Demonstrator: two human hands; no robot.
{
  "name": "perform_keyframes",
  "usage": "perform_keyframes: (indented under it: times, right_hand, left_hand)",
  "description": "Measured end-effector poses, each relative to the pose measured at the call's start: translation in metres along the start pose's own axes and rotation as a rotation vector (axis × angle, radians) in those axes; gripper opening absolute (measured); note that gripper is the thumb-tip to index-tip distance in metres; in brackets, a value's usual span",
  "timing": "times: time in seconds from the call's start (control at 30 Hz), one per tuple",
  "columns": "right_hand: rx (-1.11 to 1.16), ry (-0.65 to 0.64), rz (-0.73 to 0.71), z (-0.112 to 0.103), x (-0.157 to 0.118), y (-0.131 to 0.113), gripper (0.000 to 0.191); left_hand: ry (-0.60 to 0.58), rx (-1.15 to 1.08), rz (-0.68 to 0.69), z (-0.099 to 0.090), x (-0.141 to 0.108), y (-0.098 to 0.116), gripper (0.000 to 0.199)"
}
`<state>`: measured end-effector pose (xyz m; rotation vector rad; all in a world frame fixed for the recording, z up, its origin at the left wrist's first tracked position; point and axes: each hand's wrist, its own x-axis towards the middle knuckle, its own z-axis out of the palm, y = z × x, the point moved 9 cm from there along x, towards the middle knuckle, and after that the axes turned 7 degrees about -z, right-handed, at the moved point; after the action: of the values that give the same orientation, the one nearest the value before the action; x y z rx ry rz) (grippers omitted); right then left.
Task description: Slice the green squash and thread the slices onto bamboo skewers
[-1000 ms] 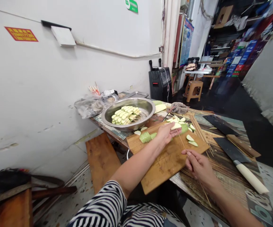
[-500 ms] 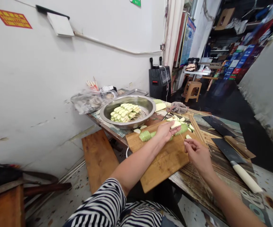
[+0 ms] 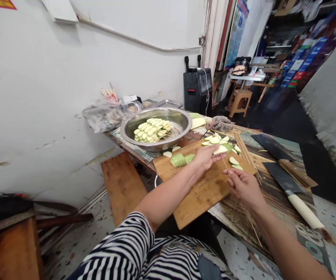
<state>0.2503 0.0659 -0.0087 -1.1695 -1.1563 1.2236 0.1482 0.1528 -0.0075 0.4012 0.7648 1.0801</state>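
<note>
Over the cutting board (image 3: 197,198), my left hand (image 3: 205,157) is closed on a pale green-edged zucchini slice (image 3: 220,150). My right hand (image 3: 243,186) pinches a thin bamboo skewer (image 3: 223,161), whose tip meets the lower edge of that slice; how deep it goes I cannot tell. Cut zucchini pieces (image 3: 178,160) lie on the board left of my left hand. Loose zucchini slices (image 3: 215,139) are heaped beyond it, and a few rest near my right hand. A steel basin (image 3: 126,137) holds skewered zucchini slices (image 3: 152,130).
Two cleavers, one with a white handle (image 3: 306,210), lie on the table at right. A bundle of skewers (image 3: 243,149) lies beside the board. A crumpled cloth (image 3: 220,123) and zucchini halves (image 3: 197,123) are at the back. Plastic bags (image 3: 103,116) sit by the wall.
My right hand has brought the skewer closer to the slice in my left hand. Slices beside my right hand show more fully. The whole view has shifted slightly.
</note>
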Motion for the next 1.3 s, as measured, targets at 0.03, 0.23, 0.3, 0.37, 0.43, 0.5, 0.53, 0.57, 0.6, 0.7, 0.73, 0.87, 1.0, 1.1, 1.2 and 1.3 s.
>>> perform_keyframes:
  times: [0.03, 0.23, 0.3, 0.37, 0.43, 0.5, 0.53, 0.57, 0.6, 0.7, 0.73, 0.87, 1.0, 1.1, 1.2, 1.3]
  right_hand:
    - [0.077, -0.007, 0.045, 0.003, -0.002, 0.002, 0.037]
    - [0.373, -0.045, 0.177, 0.012, -0.005, 0.007, 0.03]
    - [0.44, -0.043, 0.211, 0.013, -0.005, 0.009, 0.027]
    - [0.48, -0.031, 0.234, 0.013, -0.005, 0.01, 0.027]
    - [0.487, -0.019, 0.231, 0.013, -0.005, 0.011, 0.028]
    - [0.45, -0.005, 0.19, 0.012, -0.004, 0.011, 0.031]
    - [0.411, 0.005, 0.158, 0.01, -0.004, 0.011, 0.033]
    - [0.355, 0.016, 0.121, 0.008, -0.003, 0.011, 0.034]
    - [0.283, 0.031, 0.079, 0.005, -0.002, 0.01, 0.035]
    - [-0.013, 0.089, -0.076, -0.006, 0.001, 0.003, 0.035]
    - [-0.136, 0.108, -0.147, -0.009, 0.002, -0.002, 0.034]
    - [-0.569, 0.164, -0.429, -0.016, 0.0, -0.027, 0.027]
    - [-0.729, 0.169, -0.512, -0.017, -0.002, -0.032, 0.026]
    - [-0.68, 0.144, -0.493, -0.017, -0.001, -0.031, 0.028]
    - [-0.49, 0.102, -0.378, -0.018, 0.003, -0.023, 0.036]
    - [-0.233, 0.081, -0.249, -0.019, 0.007, -0.011, 0.042]
  left_hand:
    - [0.002, 0.006, -0.005, 0.001, -0.001, -0.001, 0.012]
    - [-0.013, 0.017, -0.014, 0.007, -0.006, -0.003, 0.012]
    - [-0.008, 0.016, -0.027, 0.007, -0.008, -0.005, 0.013]
    - [-0.004, 0.018, -0.042, 0.007, -0.009, -0.007, 0.014]
    - [-0.003, 0.021, -0.054, 0.008, -0.008, -0.009, 0.014]
    - [0.001, 0.017, -0.068, 0.007, -0.007, -0.011, 0.013]
    - [0.004, 0.012, -0.076, 0.007, -0.007, -0.011, 0.012]
    - [0.006, 0.008, -0.081, 0.007, -0.006, -0.012, 0.012]
    - [0.006, 0.005, -0.084, 0.007, -0.006, -0.012, 0.012]
    - [-0.01, 0.019, -0.068, 0.01, -0.007, -0.01, 0.013]
    - [-0.018, 0.025, -0.059, 0.01, -0.007, -0.009, 0.013]
    - [-0.04, 0.027, -0.056, 0.011, -0.008, -0.009, 0.012]
    - [-0.052, 0.025, -0.04, 0.012, -0.009, -0.008, 0.009]
    - [-0.037, 0.041, 0.012, 0.012, -0.01, -0.003, 0.008]
    - [-0.056, 0.1, -0.01, 0.014, -0.012, -0.006, 0.007]
    - [-0.1, 0.159, -0.049, 0.019, -0.015, -0.011, 0.006]
